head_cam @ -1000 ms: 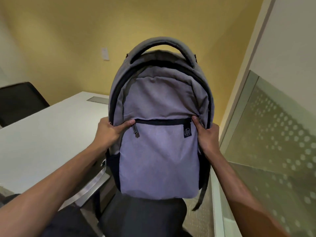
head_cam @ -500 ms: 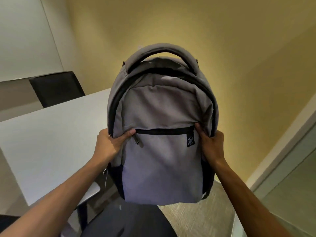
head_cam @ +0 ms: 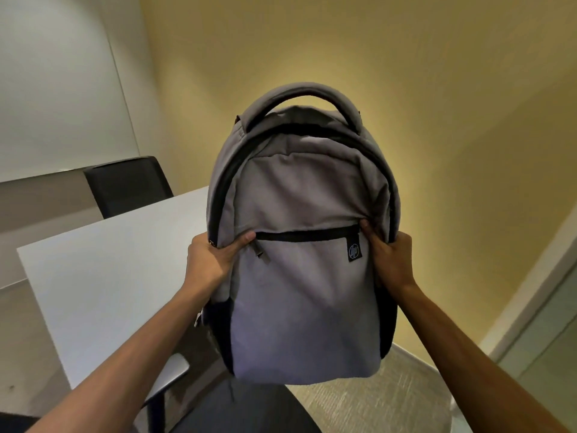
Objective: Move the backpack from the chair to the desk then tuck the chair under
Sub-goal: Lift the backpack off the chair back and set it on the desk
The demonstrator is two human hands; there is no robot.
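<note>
A grey backpack (head_cam: 301, 264) with a black front zip and a top handle hangs upright in the air in front of me. My left hand (head_cam: 212, 256) grips its left side at zip height, and my right hand (head_cam: 388, 260) grips its right side. Below the bag, at the bottom of the frame, is the dark seat of the chair (head_cam: 249, 410). The bag's bottom edge is clear of the seat. The white desk (head_cam: 103, 282) lies to the left, its near corner next to my left forearm.
A second black chair (head_cam: 125, 185) stands at the desk's far side by a white wall panel. A yellow wall is behind the bag. Carpeted floor (head_cam: 374, 398) shows at lower right, with a glass partition (head_cam: 546, 332) at the right edge.
The bag has risen off the chair seat while both hands kept their grip. My view has swung left, so the glass partition has slid to the right edge and more desk shows.
</note>
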